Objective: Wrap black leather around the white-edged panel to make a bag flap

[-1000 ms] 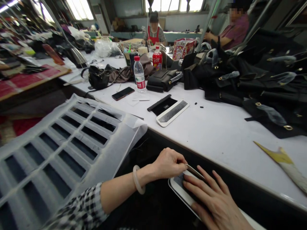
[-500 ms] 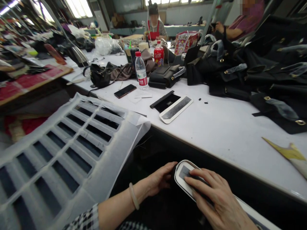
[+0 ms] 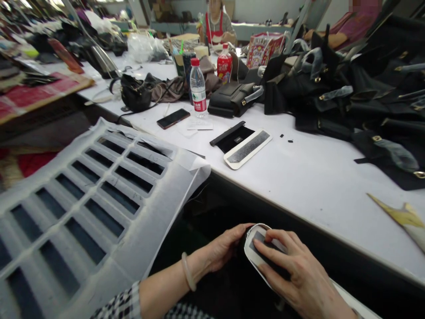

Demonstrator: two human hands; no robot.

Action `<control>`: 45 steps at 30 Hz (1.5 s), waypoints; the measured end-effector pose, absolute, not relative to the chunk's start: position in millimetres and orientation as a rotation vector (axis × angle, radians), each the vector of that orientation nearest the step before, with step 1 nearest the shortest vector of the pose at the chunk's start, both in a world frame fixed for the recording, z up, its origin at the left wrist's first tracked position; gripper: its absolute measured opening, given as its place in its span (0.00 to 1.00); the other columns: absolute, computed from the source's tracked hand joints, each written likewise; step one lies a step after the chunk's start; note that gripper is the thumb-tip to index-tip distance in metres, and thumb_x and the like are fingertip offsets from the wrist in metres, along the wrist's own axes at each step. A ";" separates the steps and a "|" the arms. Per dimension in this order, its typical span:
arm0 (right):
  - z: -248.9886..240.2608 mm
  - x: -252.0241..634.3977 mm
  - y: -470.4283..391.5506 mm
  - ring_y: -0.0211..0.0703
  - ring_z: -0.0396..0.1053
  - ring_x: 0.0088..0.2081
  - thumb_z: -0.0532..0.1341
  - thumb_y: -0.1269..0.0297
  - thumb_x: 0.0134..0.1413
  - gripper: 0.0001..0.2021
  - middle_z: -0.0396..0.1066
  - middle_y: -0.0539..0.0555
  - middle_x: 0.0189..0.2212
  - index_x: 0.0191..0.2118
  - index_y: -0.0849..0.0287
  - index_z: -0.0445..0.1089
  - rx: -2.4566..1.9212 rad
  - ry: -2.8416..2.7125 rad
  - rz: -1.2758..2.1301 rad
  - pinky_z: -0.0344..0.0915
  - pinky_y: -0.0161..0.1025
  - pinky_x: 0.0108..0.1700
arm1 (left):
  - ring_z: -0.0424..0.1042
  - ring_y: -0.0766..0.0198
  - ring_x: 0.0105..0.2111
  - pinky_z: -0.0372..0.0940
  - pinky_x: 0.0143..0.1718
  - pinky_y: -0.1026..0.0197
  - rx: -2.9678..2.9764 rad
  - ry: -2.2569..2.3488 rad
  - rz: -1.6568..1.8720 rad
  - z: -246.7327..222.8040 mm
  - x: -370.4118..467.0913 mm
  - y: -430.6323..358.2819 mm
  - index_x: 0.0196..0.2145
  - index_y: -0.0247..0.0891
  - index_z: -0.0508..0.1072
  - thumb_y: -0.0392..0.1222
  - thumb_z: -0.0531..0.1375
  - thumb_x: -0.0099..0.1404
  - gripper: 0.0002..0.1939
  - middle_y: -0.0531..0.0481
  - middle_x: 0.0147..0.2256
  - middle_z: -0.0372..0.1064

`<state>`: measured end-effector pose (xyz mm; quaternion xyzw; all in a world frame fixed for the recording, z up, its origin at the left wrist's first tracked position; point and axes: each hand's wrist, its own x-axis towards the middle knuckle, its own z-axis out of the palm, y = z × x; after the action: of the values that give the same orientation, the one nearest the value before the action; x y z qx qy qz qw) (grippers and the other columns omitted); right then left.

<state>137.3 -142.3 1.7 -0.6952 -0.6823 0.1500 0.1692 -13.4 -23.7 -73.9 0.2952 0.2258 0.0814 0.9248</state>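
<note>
A long white panel [image 3: 251, 254] with rounded ends and a dark grey strip lies uppermost on a dark piece that looks like a black bag, held low over the dark area in front of the table. My left hand [image 3: 226, 249] is closed at its near-left end, thumb along the rim, the other fingers partly hidden behind it. Across the panel lies my right hand [image 3: 295, 270], fingertips pressed on the grey strip and the edge, gripping the piece. Part of the panel is hidden under this hand. A similar white panel [image 3: 262, 144] rests on the table beside a black folded piece [image 3: 229, 135].
At left a whitish slotted sheet [image 3: 133, 241] reaches the table edge. On the white table [image 3: 299, 177] stand a water bottle [image 3: 198, 91], a phone [image 3: 173, 118] and a black bag [image 3: 229, 99]. Black bags [image 3: 348, 97] pile up at right. Two people sit beyond.
My right fingers have shifted slightly on the panel, the index finger now bent more over the grey strip. The held piece and both hands sit slightly further right in view, which has tilted down.
</note>
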 end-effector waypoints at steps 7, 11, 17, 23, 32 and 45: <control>7.1 128.3 -143.8 0.51 0.64 0.50 0.59 0.65 0.62 0.21 0.66 0.52 0.50 0.59 0.41 0.63 -1.995 -2.041 0.303 0.65 0.62 0.52 | 0.68 0.52 0.55 0.54 0.62 0.48 0.640 0.403 0.154 -81.2 -14.5 -17.9 0.57 0.36 0.70 0.48 0.55 0.70 0.22 0.41 0.54 0.71; 6.6 127.3 -145.6 0.52 0.62 0.54 0.58 0.68 0.61 0.24 0.67 0.52 0.51 0.61 0.42 0.61 -1.959 -2.077 0.185 0.55 0.66 0.58 | 0.65 0.50 0.58 0.52 0.63 0.47 0.668 0.414 0.071 -81.2 -16.9 -14.9 0.58 0.38 0.69 0.50 0.55 0.70 0.23 0.40 0.57 0.68; 1.0 125.8 -149.0 0.50 0.57 0.59 0.58 0.67 0.61 0.23 0.67 0.50 0.52 0.60 0.44 0.63 -1.947 -2.058 0.095 0.44 0.57 0.64 | 0.66 0.50 0.58 0.58 0.59 0.48 0.809 0.528 0.040 -63.5 -21.9 -11.6 0.58 0.40 0.69 0.53 0.55 0.69 0.24 0.43 0.56 0.69; -9.0 127.9 -151.8 0.48 0.57 0.57 0.60 0.65 0.61 0.24 0.66 0.49 0.51 0.60 0.39 0.62 -1.951 -1.963 0.058 0.48 0.52 0.61 | 0.72 0.49 0.50 0.66 0.51 0.54 1.293 0.656 0.253 -24.9 -25.4 -18.4 0.50 0.36 0.76 0.47 0.64 0.63 0.20 0.44 0.46 0.76; 5.9 111.8 -152.1 0.48 0.57 0.58 0.62 0.71 0.56 0.17 0.67 0.47 0.50 0.49 0.45 0.67 -2.036 -1.634 0.464 0.39 0.56 0.64 | 0.71 0.58 0.52 0.65 0.56 0.58 1.970 0.640 0.475 -3.6 -18.0 -23.5 0.48 0.43 0.76 0.43 0.58 0.69 0.13 0.48 0.51 0.72; 21.1 126.7 -156.9 0.51 0.61 0.60 0.62 0.76 0.36 0.17 0.60 0.56 0.60 0.37 0.57 0.70 -1.455 -0.617 0.792 0.56 0.48 0.62 | 0.72 0.63 0.45 0.70 0.47 0.61 2.512 0.080 0.275 -7.0 0.5 -17.1 0.66 0.49 0.48 0.34 0.52 0.68 0.32 0.49 0.49 0.70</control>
<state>126.7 -156.9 21.1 -0.6364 -0.2697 0.3465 0.6342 0.5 -17.1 -7.0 0.9471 0.0301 0.1038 0.3021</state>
